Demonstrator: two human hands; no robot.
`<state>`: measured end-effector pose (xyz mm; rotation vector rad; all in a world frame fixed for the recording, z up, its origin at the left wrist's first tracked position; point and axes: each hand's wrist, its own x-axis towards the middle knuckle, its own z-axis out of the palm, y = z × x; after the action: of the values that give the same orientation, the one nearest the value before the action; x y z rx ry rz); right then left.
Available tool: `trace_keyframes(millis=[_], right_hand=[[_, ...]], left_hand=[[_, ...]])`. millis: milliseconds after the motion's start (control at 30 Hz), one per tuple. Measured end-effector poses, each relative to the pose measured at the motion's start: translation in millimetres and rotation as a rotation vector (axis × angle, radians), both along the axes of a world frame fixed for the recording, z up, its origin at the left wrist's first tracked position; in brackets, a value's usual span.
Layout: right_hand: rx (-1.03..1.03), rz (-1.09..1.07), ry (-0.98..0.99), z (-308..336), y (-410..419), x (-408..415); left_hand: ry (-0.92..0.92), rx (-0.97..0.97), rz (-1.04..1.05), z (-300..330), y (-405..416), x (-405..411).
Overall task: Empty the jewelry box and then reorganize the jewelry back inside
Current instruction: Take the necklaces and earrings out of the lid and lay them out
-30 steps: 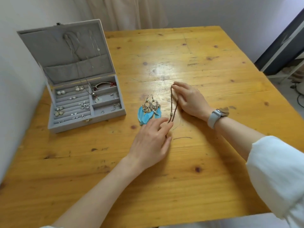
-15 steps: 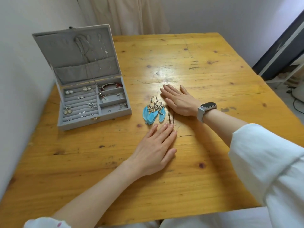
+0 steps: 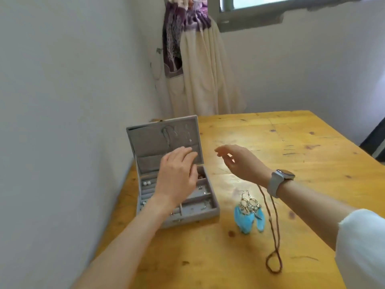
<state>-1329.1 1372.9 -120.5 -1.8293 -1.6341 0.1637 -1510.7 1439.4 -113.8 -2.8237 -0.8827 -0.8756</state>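
With the open grey jewelry box (image 3: 195, 215) sitting at the surface's (image 3: 312, 159) left edge, the left hand (image 3: 177, 176) is reaching over its compartments, fingers loose and empty, the right hand (image 3: 239, 161) hovering open beside; pinching one small piece at a time seems wisest.

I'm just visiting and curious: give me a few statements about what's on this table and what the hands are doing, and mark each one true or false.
1. The jewelry box stands open with its lid upright. True.
2. The blue feather earrings lie inside the box. False: they lie on the wooden table, right of the box.
3. The left hand is over the box, fingers relaxed, holding nothing. True.
4. The right hand grips the brown cord necklace. False: it is raised and empty; the cord lies on the table.
5. A smartwatch is on the right wrist. True.
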Motion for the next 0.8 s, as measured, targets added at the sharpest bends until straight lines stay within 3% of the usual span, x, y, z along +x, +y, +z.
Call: trace_keyframes(millis=[133,333,500,667,800], right_hand=[[0.098,-0.02,0.1,16,52,-31],[0.028,-0.178,0.25,22,115,-66],[-0.16,-0.339,0.254,17,145,-83],[-0.09,-0.375,0.32,13,149,-91],[0.124,-0.322,0.465,30,149,-86]], left_hand=[[-0.042,0.078,0.221,24,63,-20],[0.238,-0.046,0.494,24,119,-41],[0.156,-0.054,0.487,13,125,-40],[0.112,-0.048,0.46,8,126,-43],[0.109,-0.056,0.447,8,125,-44]])
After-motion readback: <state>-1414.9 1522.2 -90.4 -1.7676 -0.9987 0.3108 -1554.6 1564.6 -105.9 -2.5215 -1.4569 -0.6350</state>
